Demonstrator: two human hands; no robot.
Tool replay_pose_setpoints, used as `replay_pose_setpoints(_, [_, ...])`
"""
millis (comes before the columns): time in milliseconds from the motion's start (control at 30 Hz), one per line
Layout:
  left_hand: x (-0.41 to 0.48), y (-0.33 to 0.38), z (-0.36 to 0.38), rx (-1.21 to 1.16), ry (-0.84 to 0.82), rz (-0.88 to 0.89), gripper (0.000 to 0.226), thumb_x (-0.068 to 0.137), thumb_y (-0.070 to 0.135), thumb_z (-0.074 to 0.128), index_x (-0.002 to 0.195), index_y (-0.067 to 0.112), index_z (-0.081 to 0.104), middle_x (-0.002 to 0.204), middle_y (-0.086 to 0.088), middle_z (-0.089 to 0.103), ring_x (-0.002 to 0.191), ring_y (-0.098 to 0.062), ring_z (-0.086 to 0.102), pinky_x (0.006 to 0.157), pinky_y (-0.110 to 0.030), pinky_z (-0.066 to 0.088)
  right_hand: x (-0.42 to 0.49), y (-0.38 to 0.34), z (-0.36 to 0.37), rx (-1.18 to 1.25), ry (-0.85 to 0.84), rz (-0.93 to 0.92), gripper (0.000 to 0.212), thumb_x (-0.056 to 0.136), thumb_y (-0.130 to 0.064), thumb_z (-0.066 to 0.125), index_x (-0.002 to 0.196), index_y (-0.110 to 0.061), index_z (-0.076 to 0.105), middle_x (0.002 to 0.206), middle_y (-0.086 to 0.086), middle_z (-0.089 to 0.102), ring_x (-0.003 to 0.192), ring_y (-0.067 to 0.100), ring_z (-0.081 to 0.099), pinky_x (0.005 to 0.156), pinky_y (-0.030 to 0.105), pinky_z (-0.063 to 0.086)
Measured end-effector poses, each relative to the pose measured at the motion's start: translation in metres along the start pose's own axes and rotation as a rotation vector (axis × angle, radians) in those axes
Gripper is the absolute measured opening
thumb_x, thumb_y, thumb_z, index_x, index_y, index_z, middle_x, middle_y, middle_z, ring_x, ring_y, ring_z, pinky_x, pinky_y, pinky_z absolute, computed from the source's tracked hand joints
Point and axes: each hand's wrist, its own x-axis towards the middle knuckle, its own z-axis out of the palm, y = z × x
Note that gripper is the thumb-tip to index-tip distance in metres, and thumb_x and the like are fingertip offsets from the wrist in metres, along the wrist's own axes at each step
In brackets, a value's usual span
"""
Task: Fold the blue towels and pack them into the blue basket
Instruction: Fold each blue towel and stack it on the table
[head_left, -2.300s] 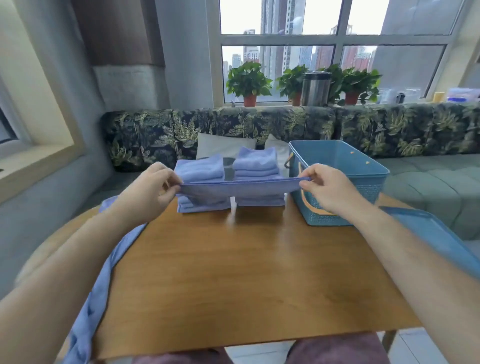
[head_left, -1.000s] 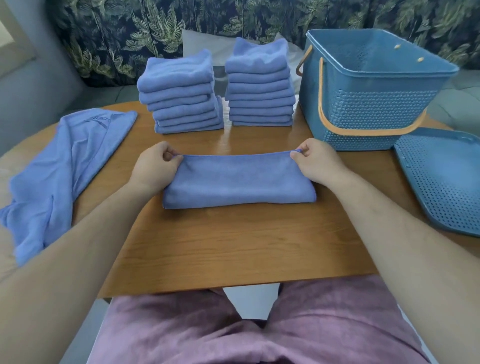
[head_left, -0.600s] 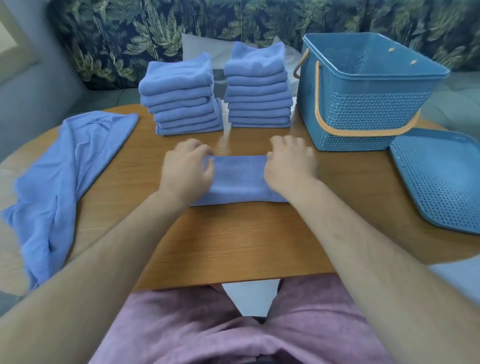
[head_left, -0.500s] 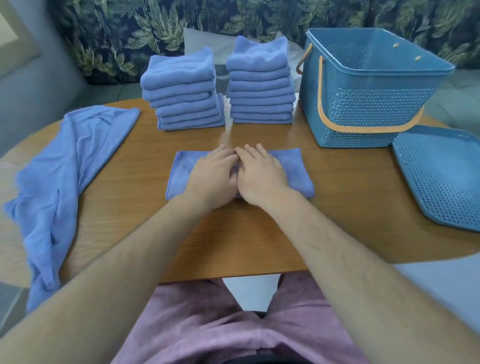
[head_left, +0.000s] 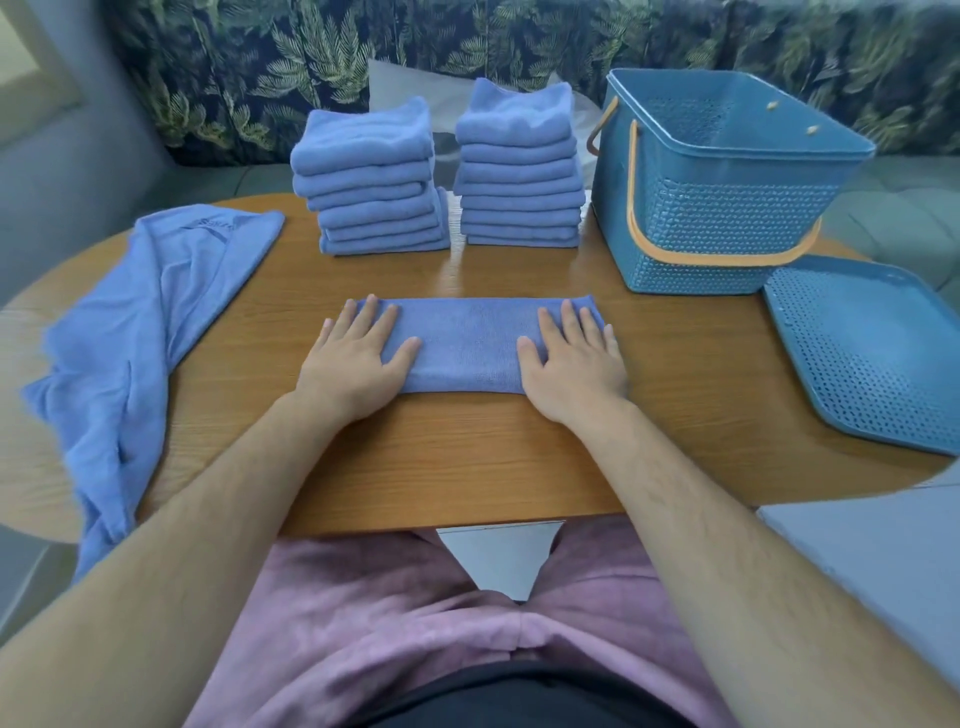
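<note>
A blue towel (head_left: 467, 343), folded into a long strip, lies flat on the wooden table (head_left: 467, 467) in front of me. My left hand (head_left: 358, 358) presses flat on its left end with straight fingers. My right hand (head_left: 571, 364) presses flat on its right end the same way. Behind the strip stand two stacks of folded blue towels, the left stack (head_left: 371, 179) and the right stack (head_left: 519, 166). The blue basket (head_left: 727, 208) with an orange handle stands at the back right and looks empty. An unfolded blue towel (head_left: 140, 322) sprawls over the table's left edge.
The basket's perforated blue lid (head_left: 872, 348) lies flat on the table to the right of my right hand. A leaf-patterned sofa back (head_left: 260, 67) runs behind the table. The table's near edge is just below my wrists, with my lap beneath.
I laid the folded towel on the table, brought both hands together at its middle, then slid them apart to its ends, smoothing it flat.
</note>
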Motion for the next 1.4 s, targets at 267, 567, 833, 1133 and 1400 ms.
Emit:
replay_pose_setpoints(267, [-0.007,-0.001,0.001,0.087,0.159,0.088,0.072,0.099,0.064,0.021,0.158,0.024,0.028,0.167,0.0,0.018,0.156,-0.016,-0.002,0.126,-0.041,-0.002,-0.022,-0.036,0.003,-0.007,0.244,-0.055,0.061,0.103,-0.041,0.028,0.159,-0.016,0.03,0.168,0.014,0.016,0.156,0.035,0.006,0.126,0.049,-0.002])
replay_pose_setpoints(567, [-0.024,0.009,-0.002,0.024,0.087,0.13,0.071,0.092,0.065,0.025,0.155,0.032,0.036,0.164,0.003,0.027,0.152,-0.017,0.022,0.123,-0.04,0.015,-0.035,-0.055,0.012,0.117,0.103,-0.225,0.05,0.107,-0.047,0.024,0.155,-0.037,0.036,0.167,-0.009,0.023,0.155,0.02,0.014,0.125,0.043,0.004])
replay_pose_setpoints(833, [-0.078,0.049,-0.045,0.028,-0.033,0.426,0.037,0.098,0.055,0.042,0.102,0.033,0.071,0.087,0.016,0.063,0.097,-0.01,0.059,0.09,-0.036,0.038,-0.045,-0.01,-0.028,0.1,0.171,-0.316,0.045,0.1,-0.03,0.046,0.145,-0.031,0.055,0.162,-0.005,0.035,0.155,0.028,0.017,0.125,0.044,0.012])
replay_pose_setpoints(1133, [-0.088,0.032,0.001,-0.073,-0.175,0.453,0.083,0.083,0.079,0.013,0.158,0.043,0.019,0.166,0.021,0.003,0.154,-0.006,-0.008,0.126,-0.035,-0.001,-0.089,0.02,-0.011,0.152,-0.077,-0.287,0.051,0.107,-0.043,0.033,0.157,-0.045,0.028,0.168,-0.018,0.006,0.157,0.019,-0.002,0.125,0.041,0.008])
replay_pose_setpoints(1400, [-0.094,0.029,-0.01,-0.3,-0.055,0.622,0.044,0.092,0.054,0.054,0.124,0.028,0.069,0.132,0.016,0.058,0.121,-0.012,0.046,0.109,-0.022,0.032,-0.091,0.055,-0.03,0.312,0.034,-0.333,0.04,0.097,-0.028,0.063,0.136,-0.033,0.063,0.151,-0.011,0.046,0.14,0.019,0.04,0.118,0.032,0.03])
